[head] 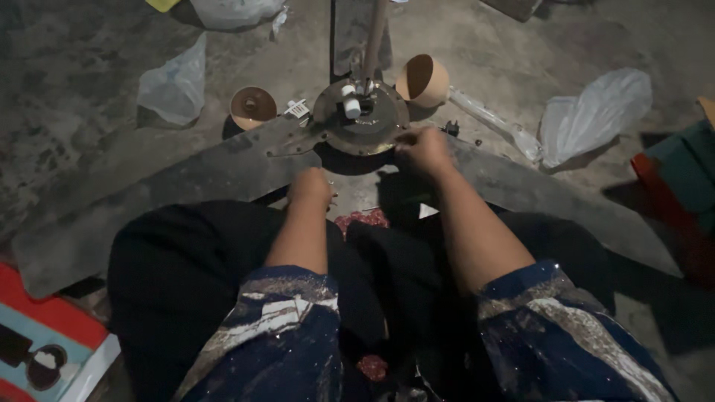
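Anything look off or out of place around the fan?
The ceiling fan motor hub lies dismantled on the concrete floor, blades attached. Its two cup covers sit loose beside it, one tipped sideways. The right hand touches the hub rim; the left hand rests nearer.

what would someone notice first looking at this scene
The round metal fan hub at top centre draws the eye, with long dusty fan blades spreading left and right over the concrete floor. The right hand rests at the hub's edge, while the left hand sits lower, by the left blade. Two tan cup-shaped covers lie beside the hub, and crumpled plastic bags lie further out.
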